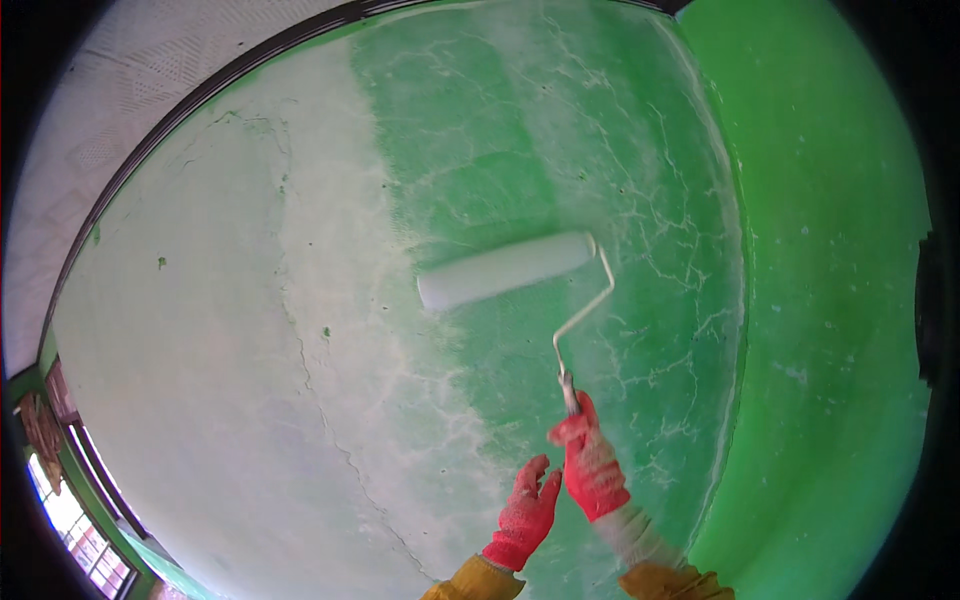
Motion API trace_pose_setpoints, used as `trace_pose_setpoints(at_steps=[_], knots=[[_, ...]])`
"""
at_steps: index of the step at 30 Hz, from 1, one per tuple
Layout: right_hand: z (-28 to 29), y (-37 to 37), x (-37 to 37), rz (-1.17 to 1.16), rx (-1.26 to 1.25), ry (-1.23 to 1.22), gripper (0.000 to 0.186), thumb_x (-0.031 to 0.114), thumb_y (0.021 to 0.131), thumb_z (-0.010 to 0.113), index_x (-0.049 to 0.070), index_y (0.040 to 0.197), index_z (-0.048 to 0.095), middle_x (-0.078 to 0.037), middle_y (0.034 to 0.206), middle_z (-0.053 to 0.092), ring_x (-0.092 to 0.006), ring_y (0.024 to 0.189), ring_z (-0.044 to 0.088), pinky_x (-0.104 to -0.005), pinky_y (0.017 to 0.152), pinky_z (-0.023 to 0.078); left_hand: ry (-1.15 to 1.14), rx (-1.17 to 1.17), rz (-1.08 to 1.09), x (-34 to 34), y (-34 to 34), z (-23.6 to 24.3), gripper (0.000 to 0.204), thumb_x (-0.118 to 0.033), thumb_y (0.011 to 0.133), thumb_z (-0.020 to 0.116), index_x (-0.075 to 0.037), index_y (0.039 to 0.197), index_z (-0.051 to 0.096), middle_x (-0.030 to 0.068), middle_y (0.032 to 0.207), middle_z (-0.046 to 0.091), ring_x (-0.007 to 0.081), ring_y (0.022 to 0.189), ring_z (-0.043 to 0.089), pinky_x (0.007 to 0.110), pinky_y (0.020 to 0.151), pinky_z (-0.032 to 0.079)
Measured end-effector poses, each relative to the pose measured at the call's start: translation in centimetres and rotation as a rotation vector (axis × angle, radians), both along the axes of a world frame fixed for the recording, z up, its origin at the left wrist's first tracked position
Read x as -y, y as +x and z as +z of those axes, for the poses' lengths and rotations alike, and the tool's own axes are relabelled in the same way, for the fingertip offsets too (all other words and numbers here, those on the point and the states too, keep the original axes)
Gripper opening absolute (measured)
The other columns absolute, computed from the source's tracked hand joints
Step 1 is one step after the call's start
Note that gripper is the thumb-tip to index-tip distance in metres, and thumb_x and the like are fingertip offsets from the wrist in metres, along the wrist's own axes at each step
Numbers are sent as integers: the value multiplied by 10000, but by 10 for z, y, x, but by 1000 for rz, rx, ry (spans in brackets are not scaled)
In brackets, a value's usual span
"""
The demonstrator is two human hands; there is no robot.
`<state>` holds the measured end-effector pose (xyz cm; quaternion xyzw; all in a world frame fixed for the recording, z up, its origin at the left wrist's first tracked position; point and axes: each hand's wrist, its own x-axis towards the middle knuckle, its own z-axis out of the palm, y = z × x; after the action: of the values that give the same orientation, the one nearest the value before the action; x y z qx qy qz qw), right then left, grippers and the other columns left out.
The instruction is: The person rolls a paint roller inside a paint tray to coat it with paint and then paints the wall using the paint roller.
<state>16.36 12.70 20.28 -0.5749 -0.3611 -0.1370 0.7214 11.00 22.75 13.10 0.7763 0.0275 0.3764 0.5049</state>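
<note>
My right hand (592,465), in a red and white work glove, grips the handle of a paint roller (505,268). The roller's long white sleeve lies slantwise against the wall (480,190), and its bent wire frame (583,318) runs down to my fist. Just left of and below it, my left hand (525,510) wears a matching red glove. Its fingers are raised and apart, with nothing visible in them. White paint covers the wall's left part, while green with pale patched crack lines shows on the right around the roller.
A bright green side wall (830,300) meets the painted wall at a corner on the right. Dark trim (180,108) borders the pale patterned ceiling (150,75). At lower left are a barred window (80,525) and a hanging brown cloth (40,430).
</note>
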Motion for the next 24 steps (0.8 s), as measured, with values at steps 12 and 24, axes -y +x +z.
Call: trace_pose_setpoints(at_steps=[12,24], knots=[[295,42,-21,-327,453,-42,331,325,980,290,193,1070,580,-129,830,567,-280,728,561,-389,680,442,171,1,-16,-21,-68,97,385,-186,903,564,-35,1244,466,135,1165,520,229,1068,536,323,904,436],[389,25,-21,-87,321,-61,307,365,963,389,189,1159,546,-55,850,552,-142,654,507,-298,587,419,177,31,-155,-24,-80,99,356,-76,886,564,-21,1227,474,134,1171,508,212,1061,528,317,921,433]])
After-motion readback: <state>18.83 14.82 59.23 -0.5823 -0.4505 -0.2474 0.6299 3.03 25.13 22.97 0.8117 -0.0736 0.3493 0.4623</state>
